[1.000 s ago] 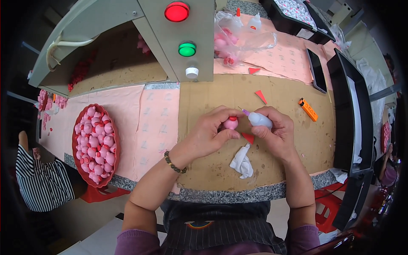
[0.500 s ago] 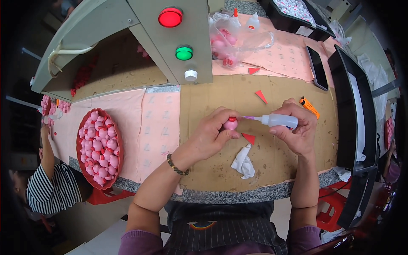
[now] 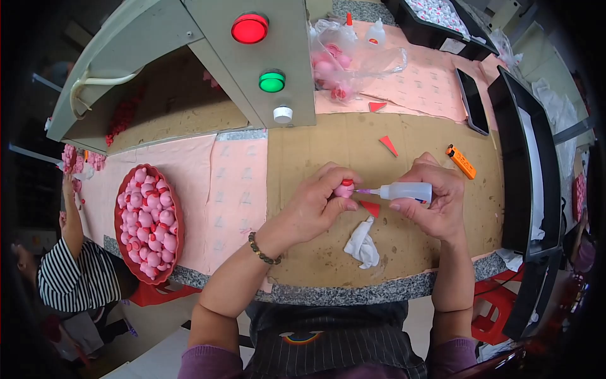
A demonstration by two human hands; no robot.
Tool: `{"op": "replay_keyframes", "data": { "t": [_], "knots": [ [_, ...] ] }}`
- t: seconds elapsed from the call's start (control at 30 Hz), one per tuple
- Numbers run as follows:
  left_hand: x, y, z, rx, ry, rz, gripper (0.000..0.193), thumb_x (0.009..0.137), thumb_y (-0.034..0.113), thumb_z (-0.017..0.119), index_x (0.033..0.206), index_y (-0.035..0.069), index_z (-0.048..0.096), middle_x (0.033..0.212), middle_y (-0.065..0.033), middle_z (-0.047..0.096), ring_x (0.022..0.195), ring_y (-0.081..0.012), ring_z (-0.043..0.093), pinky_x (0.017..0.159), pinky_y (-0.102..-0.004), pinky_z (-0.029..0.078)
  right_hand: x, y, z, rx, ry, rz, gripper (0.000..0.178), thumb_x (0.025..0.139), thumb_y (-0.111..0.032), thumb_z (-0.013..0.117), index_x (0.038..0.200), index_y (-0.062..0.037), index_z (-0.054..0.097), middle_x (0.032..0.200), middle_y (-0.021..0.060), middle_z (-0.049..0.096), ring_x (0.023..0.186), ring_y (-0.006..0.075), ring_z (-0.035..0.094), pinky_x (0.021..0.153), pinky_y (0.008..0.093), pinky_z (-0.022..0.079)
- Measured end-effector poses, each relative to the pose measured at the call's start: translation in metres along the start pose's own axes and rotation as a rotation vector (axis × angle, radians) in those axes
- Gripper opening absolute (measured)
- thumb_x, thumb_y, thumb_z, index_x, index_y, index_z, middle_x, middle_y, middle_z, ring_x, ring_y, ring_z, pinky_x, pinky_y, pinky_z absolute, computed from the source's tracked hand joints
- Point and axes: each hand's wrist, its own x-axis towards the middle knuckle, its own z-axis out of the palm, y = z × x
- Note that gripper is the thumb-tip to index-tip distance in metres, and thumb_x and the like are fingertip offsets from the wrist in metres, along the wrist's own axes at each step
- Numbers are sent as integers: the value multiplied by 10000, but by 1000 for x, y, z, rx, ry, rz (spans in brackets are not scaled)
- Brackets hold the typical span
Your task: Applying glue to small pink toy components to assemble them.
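Between the thumb and fingers of my left hand [image 3: 314, 203] is a small pink figurine [image 3: 344, 189] with a red band on top. My right hand [image 3: 439, 197] is closed round a white squeeze bottle [image 3: 404, 191] held on its side. The bottle's thin purple nozzle meets the figurine's right side; whether any liquid comes out is too small to tell. Just below the nozzle lies a red triangular piece [image 3: 370, 208] on the brown cardboard [image 3: 429, 252]. A crumpled white tissue [image 3: 362, 244] rests nearer to me.
At left stands a red scalloped basket [image 3: 180, 237] full of pink figurines. A grey machine [image 3: 284, 60] with red and green buttons rises behind. An orange lighter [image 3: 461, 162], a phone [image 3: 472, 101] and a black bin [image 3: 527, 158] are at right. A co-worker in a striped shirt [image 3: 79, 278] sits far left.
The bottle has moved slightly left and down with my right hand, bringing its nozzle from the figurine's upper edge to its side. My left hand has barely moved.
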Motion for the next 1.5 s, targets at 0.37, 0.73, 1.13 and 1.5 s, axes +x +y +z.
{"op": "replay_keyframes", "data": {
  "t": [0.37, 0.73, 1.13, 1.5],
  "knots": [
    [0, 0, 2, -46, 10, -12, 297, 754, -75, 589, 1030, 25, 545, 883, -65, 515, 739, -134, 530, 665, -254, 448, 0, 0, 1, -22, 14, 13, 170, 602, -126, 765, 713, -67, 650, 603, 16, 575, 593, 141, 452, 610, 281, 343],
    [0, 2, 1, -70, -9, -35, 302, 765, -104, 534, 1043, 16, 531, 899, -76, 494, 733, -136, 566, 676, -252, 468, 1, -2, 3, -46, 7, -11, 165, 604, -136, 766, 710, -75, 655, 578, -1, 560, 542, 123, 432, 609, 269, 329],
    [-1, 1, 2, -74, -10, -31, 301, 770, -115, 519, 1043, 13, 526, 921, -79, 490, 741, -139, 551, 682, -251, 472, 1, 0, 3, -55, 10, -33, 178, 605, -157, 771, 698, -69, 647, 569, 2, 550, 530, 135, 435, 603, 281, 328],
    [-1, 2, 2, -100, -17, -59, 307, 766, -125, 510, 1040, 13, 523, 934, -84, 488, 755, -141, 567, 678, -256, 477, 1, 0, 4, -58, 28, -55, 185, 607, -172, 773, 693, -64, 650, 580, 14, 562, 533, 141, 439, 581, 277, 323]
  ]
}}
